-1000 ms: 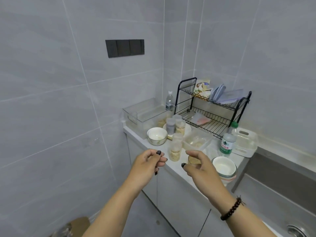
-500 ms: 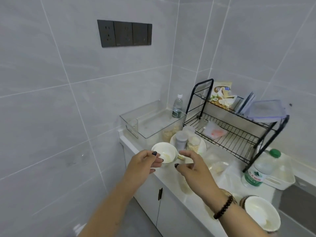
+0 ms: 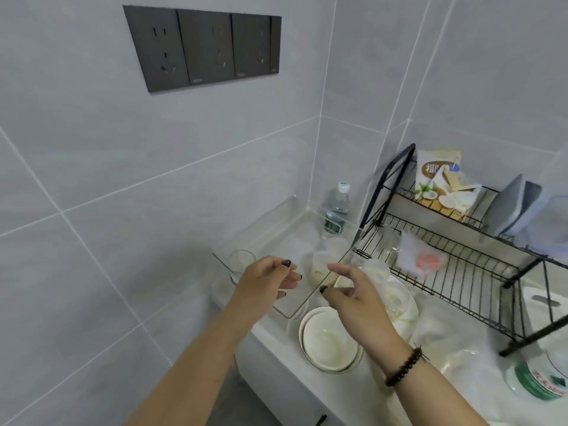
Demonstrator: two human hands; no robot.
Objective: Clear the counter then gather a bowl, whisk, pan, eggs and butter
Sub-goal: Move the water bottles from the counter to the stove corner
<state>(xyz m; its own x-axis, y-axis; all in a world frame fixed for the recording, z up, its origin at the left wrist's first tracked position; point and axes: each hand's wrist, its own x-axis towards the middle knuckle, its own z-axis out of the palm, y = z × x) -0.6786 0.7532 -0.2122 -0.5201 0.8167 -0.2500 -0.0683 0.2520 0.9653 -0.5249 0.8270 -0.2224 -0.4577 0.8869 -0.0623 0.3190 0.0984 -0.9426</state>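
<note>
White bowl (image 3: pixel 329 339) with a thin rim line, upright on the pale tabletop (image 3: pixel 278 339) near its left edge, smeared inside, partly covered by the right wrist. Just above it, right hand (image 3: pixel 356 298) raised over the tabletop, thumb and fingers loosely curved with a gap between them, holding nothing; dark bead bracelet (image 3: pixel 404 365) on that wrist. Left hand (image 3: pixel 266 282) level with it and slightly left, fingers loosely curled, dark-painted nails, also holding nothing, hovering in front of a clear plastic bin (image 3: pixel 276 238). Bin against the left wall, reaching back toward the corner; a small clear glass (image 3: pixel 241 261) visible at its near left end. Blurred jars and a plate just right of the bin, beyond the bowl, too smeared to tell apart. Water bottle (image 3: pixel 337 207) with a white cap upright in the far corner. Black two-tier wire rack (image 3: pixel 461 272) on the right: a snack bag (image 3: pixel 442 182) and grey lids on the top tier, a pink-and-white bag (image 3: pixel 419 256) on the lower. Green-labelled bottle (image 3: pixel 541 379) at the near right edge. Dark row of wall sockets (image 3: pixel 206 47) high on the left wall.
</note>
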